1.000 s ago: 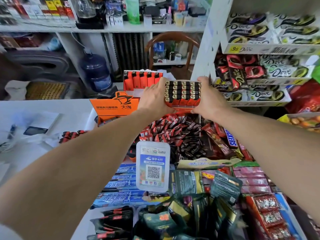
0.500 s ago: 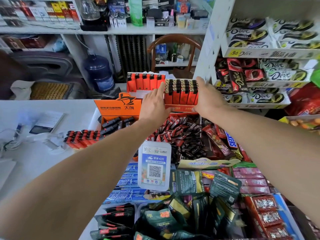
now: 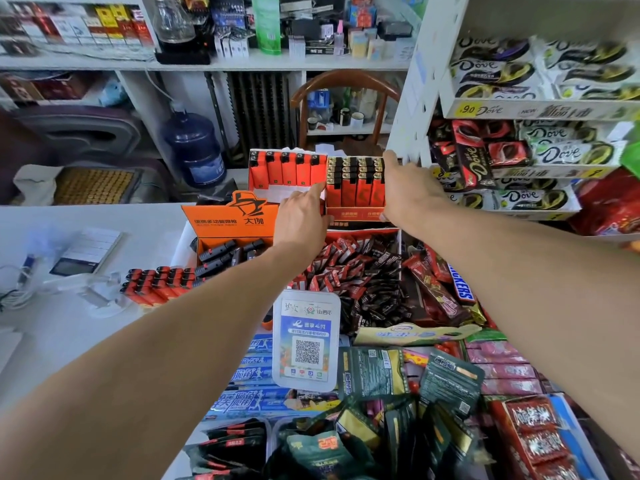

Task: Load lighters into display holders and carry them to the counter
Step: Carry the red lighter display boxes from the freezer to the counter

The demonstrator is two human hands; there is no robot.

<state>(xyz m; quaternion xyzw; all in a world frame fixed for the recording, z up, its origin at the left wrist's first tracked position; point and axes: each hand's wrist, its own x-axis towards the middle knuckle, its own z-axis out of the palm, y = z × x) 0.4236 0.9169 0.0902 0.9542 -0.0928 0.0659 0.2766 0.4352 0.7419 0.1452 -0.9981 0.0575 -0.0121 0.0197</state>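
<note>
Both hands, left (image 3: 302, 220) and right (image 3: 410, 192), flank the full holder (image 3: 356, 194), fingers straight against its sides, apparently squaring it beside the second holder (image 3: 285, 171) at the counter's (image 3: 86, 220) back edge; loose lighters (image 3: 156, 282) remain at left.

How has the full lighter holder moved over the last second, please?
Yes. The full holder has come down and tipped upright, and now sits level beside the other holder, between the left hand and right hand.

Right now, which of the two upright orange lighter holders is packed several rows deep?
The right-hand holder, between left hand and right hand. The left-hand holder shows one row.
</note>
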